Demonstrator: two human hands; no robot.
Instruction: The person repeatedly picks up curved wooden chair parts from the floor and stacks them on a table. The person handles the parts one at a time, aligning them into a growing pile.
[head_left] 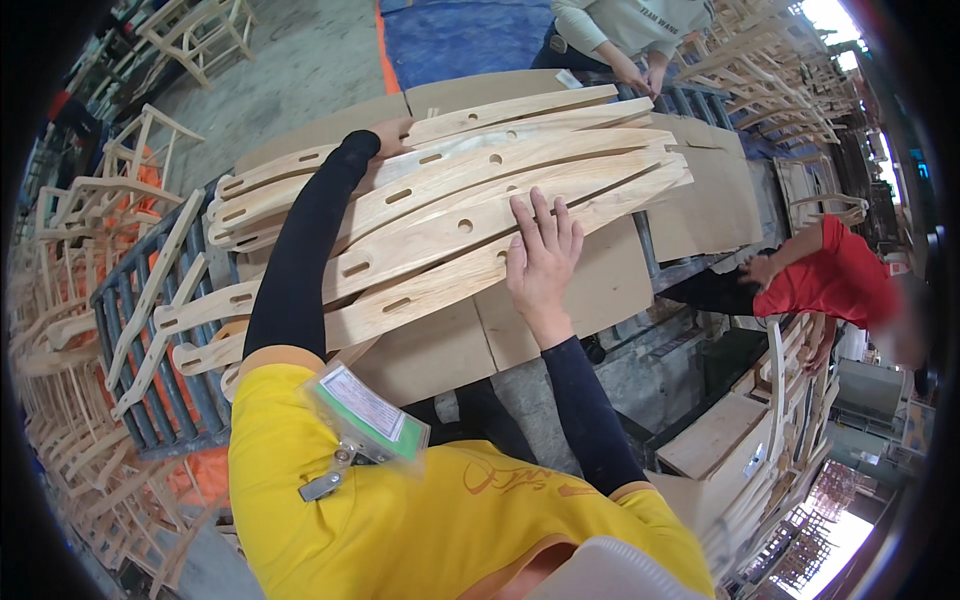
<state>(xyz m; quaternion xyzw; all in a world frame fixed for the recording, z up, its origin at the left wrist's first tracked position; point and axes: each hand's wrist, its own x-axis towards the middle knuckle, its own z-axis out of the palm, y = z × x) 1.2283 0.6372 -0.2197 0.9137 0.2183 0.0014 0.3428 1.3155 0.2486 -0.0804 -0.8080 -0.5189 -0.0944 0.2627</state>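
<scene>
Underneath, cardboard (590,280) bears wooden slats (415,232), right hand (545,262) splayed over them, left hand (391,135) grip unclear, concrete floor (300,60) beyond.

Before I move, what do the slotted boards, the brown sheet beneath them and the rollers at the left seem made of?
Boards: wood, pale and seemingly unvarnished; the grain shows. Sheet: probably cardboard, matt brown, judging by its colour and straight seams or creases. Rollers: smooth, grey, perhaps metal by their slight sheen, though plastic is possible.
</scene>
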